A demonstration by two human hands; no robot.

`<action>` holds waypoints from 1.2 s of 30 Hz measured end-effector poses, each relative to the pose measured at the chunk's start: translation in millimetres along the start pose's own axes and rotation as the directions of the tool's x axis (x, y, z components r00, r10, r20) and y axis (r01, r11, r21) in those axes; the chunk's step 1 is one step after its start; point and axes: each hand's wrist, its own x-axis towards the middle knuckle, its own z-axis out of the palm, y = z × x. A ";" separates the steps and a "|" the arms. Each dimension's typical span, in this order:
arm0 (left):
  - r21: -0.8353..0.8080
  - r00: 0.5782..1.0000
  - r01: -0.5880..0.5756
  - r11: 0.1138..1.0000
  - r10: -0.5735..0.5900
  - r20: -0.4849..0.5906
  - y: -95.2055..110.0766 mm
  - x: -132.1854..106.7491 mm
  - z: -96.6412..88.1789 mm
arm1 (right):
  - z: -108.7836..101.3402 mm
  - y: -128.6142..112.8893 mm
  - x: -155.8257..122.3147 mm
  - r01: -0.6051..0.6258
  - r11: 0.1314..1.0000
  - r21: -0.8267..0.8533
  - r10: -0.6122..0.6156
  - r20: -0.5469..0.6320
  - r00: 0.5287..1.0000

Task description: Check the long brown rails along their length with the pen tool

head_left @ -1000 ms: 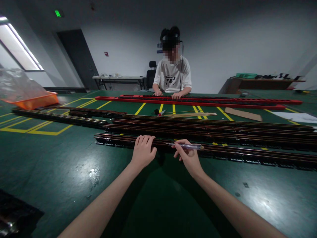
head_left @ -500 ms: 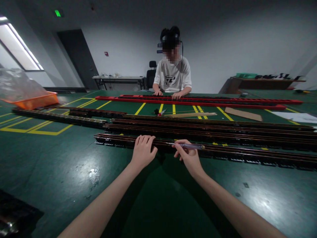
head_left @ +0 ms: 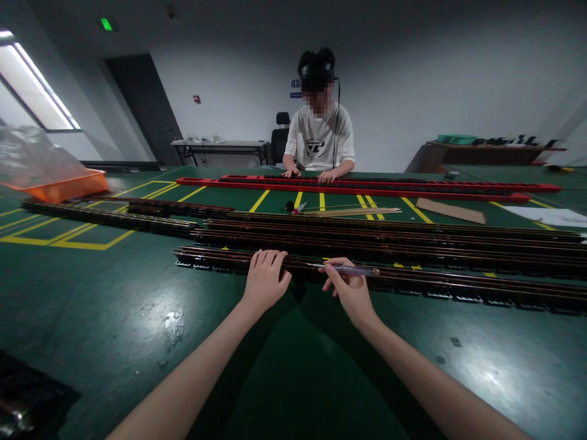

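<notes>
My left hand [head_left: 266, 278] lies over the nearest long black strip [head_left: 215, 256], fingers draped across its top and thumb apart to the right. The strip carries thin copper-coloured rods along its length and runs from left of that hand to the right edge of the view. A screwdriver [head_left: 360, 270] with a clear, purplish handle is pinched in my right hand [head_left: 353, 292]. Its shaft points left, low over the strip, between my two hands. I cannot tell whether the tip touches the strip.
More black strips [head_left: 389, 235] lie just behind. Beyond them are thin wooden sticks [head_left: 358, 211], a cardboard piece [head_left: 452, 211] and red trays [head_left: 413, 189], where a co-worker [head_left: 320, 134] has both hands. An orange basket [head_left: 68, 185] with plastic bags stands at left. Yellow lines mark the green table.
</notes>
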 end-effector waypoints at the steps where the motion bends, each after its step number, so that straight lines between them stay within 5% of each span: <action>1: -0.001 1.000 0.001 1.000 -0.001 0.004 0.1 0.0 -0.2 | 0.0 -0.7 -0.4 0.003 1.000 -0.002 -0.003 -0.002 1.000; 27: 0.007 1.000 -0.008 1.000 0.008 -0.017 -0.4 -0.5 1.3 | 0.0 -6.9 -4.4 0.022 1.000 0.019 -0.018 -0.180 0.984; 36: 0.003 1.000 -0.011 1.000 0.011 -0.015 -0.9 -0.9 1.2 | -3.1 3.0 -0.5 -0.002 1.000 0.029 0.005 -0.105 0.994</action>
